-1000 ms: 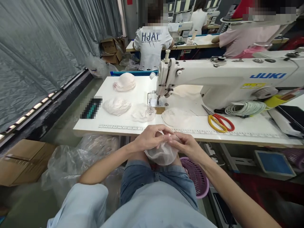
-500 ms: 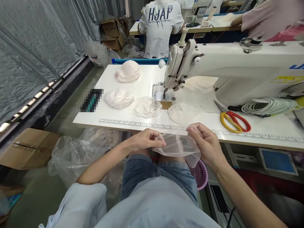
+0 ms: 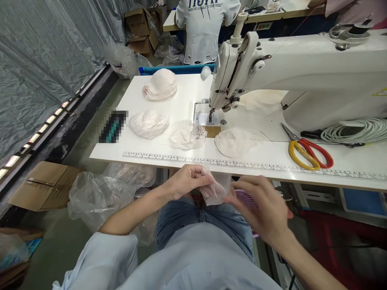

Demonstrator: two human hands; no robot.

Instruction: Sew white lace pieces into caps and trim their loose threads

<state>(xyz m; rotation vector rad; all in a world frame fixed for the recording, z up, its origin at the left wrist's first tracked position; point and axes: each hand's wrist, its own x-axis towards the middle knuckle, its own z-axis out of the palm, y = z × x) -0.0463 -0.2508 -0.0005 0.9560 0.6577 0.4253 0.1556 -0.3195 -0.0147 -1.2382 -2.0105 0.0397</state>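
In front of the table edge, my left hand point(image 3: 187, 182) pinches a piece of sheer white mesh fabric point(image 3: 216, 193), which hangs bunched over my lap. My right hand point(image 3: 263, 207) is at the fabric's right side, smeared by motion; its fingertips are close to the mesh, and whether they grip it I cannot tell. On the table just beyond lie a flat round pale fabric piece point(image 3: 234, 143), a lacy white piece point(image 3: 187, 135), a lace-covered bundle point(image 3: 149, 124) and a stack of pale moulded cups point(image 3: 161, 83).
A white sewing machine point(image 3: 242, 76) stands on the white table point(image 3: 181, 157), which has a ruler strip along its front. Scissors point(image 3: 311, 153) with yellow and red handles lie by a coiled cable point(image 3: 356, 131). Below are a purple basket point(image 3: 246, 198), plastic bags point(image 3: 93, 197) and a cardboard box point(image 3: 45, 185).
The mesh went from gathered in both hands to stretched between them, and now hangs bunched from my left hand. My right hand has moved lower. The view has tilted down and shifted right.
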